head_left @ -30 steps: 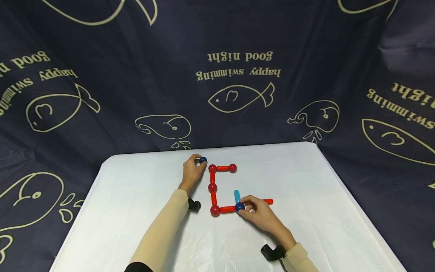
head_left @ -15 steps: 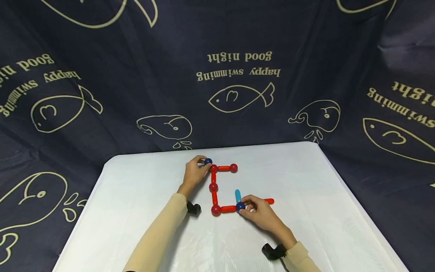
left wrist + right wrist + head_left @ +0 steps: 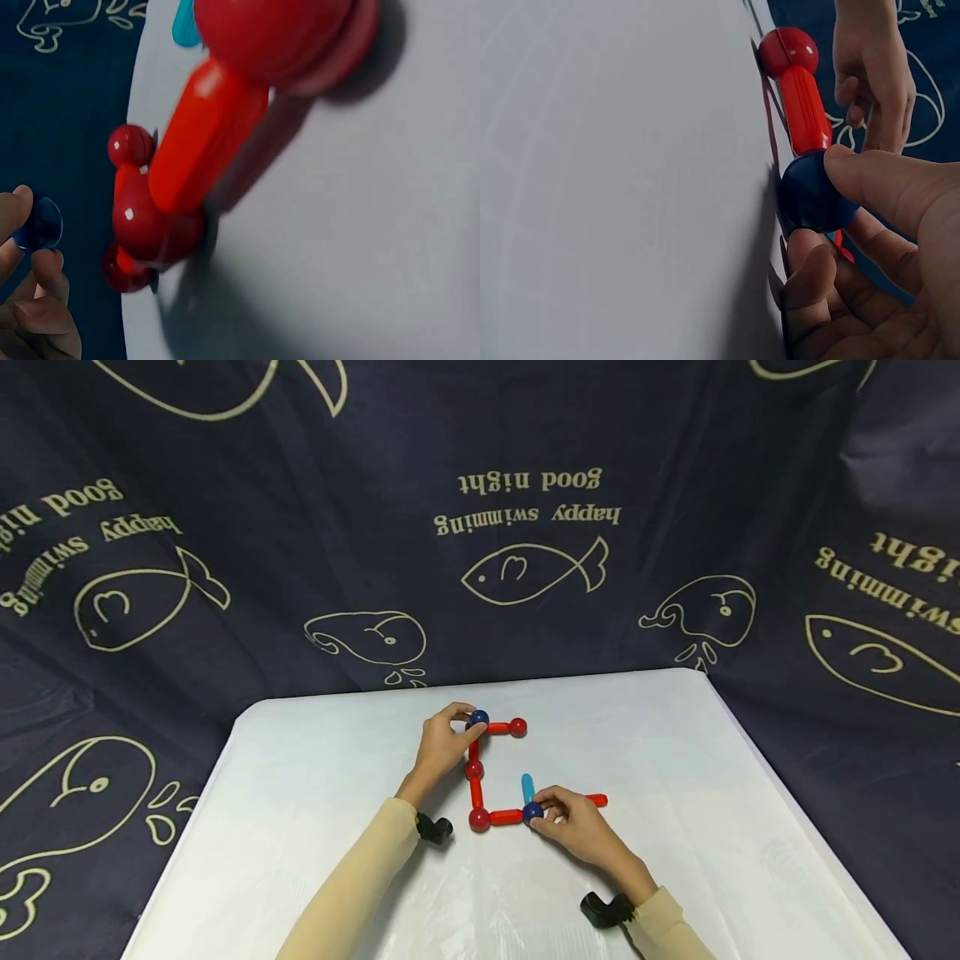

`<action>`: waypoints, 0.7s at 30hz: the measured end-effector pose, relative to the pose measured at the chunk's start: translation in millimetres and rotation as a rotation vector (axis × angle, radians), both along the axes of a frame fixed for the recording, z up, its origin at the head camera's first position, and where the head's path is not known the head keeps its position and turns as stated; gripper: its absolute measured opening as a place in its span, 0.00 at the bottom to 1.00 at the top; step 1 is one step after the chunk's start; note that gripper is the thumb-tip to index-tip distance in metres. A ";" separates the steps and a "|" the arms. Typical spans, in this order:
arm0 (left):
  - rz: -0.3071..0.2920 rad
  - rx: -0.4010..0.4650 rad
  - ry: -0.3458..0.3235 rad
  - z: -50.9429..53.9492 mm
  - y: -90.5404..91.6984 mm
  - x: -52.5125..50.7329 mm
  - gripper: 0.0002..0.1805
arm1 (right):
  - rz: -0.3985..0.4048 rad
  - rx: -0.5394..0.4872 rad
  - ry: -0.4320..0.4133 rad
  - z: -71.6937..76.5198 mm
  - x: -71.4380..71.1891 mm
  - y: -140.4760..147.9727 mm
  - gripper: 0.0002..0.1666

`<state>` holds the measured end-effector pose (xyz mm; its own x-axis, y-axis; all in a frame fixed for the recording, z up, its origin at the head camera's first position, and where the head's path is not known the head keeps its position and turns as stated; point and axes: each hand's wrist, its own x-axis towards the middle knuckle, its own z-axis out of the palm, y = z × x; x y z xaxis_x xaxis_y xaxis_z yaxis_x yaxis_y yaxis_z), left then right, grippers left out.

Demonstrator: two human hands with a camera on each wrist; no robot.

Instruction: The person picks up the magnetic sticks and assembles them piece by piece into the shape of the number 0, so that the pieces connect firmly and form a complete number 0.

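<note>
My left hand (image 3: 442, 745) pinches a blue ball (image 3: 479, 718) over the far-left corner of a flat frame of red balls and red sticks (image 3: 476, 793). In the left wrist view that blue ball (image 3: 45, 225) sits between thumb and fingers, apart from the red balls (image 3: 146, 217). The corner ball below is mostly hidden in the head view. At the frame's near-right end, my right hand (image 3: 576, 828) pinches another blue ball (image 3: 532, 812). The right wrist view has this ball (image 3: 814, 193) touching the end of a red stick (image 3: 804, 109).
A light blue stick (image 3: 527, 787) points away from the right-hand blue ball. Beyond the right hand lies a red stick (image 3: 597, 800), partly hidden. The white table (image 3: 675, 752) ends at a dark curtain (image 3: 525, 635) printed with fish. Black wrist cameras (image 3: 607, 910) ride on both wrists.
My left hand has moved right with its blue ball, from beside the far-left corner of the red frame to over it. The right hand keeps its grip in nearly the same place.
</note>
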<state>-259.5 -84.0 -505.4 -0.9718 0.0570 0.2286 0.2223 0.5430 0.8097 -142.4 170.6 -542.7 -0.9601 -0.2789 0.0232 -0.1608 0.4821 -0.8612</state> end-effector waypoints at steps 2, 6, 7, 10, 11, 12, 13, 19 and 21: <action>-0.016 0.000 0.004 0.6 2.7 3.6 0.18 | -0.003 0.004 0.002 1.1 -0.6 -0.1 0.18; -0.050 -0.012 0.004 0.9 8.0 10.7 0.18 | -0.006 0.008 -0.002 2.0 -1.2 -0.4 0.19; -0.057 -0.013 0.002 0.8 9.2 12.4 0.18 | -0.007 0.007 -0.006 1.9 -1.4 -0.6 0.19; -0.081 -0.007 -0.026 0.6 12.5 18.4 0.19 | -0.006 0.009 -0.006 1.6 -1.7 -0.9 0.18; -0.090 0.000 -0.042 0.5 13.5 20.4 0.19 | -0.006 0.008 -0.004 1.6 -1.8 -1.1 0.18; -0.101 0.009 -0.057 0.4 14.6 22.2 0.19 | -0.005 0.008 -0.002 1.7 -1.8 -1.4 0.18; -0.112 0.016 -0.069 0.4 15.8 23.5 0.20 | -0.005 0.007 0.001 2.0 -1.8 -1.4 0.18; -0.145 0.016 -0.103 -0.8 23.3 29.2 0.21 | -0.001 -0.003 0.004 3.3 -1.7 -1.7 0.18; -0.154 0.007 -0.106 -1.6 25.9 30.0 0.22 | 0.000 -0.004 0.002 3.1 -1.9 -1.5 0.18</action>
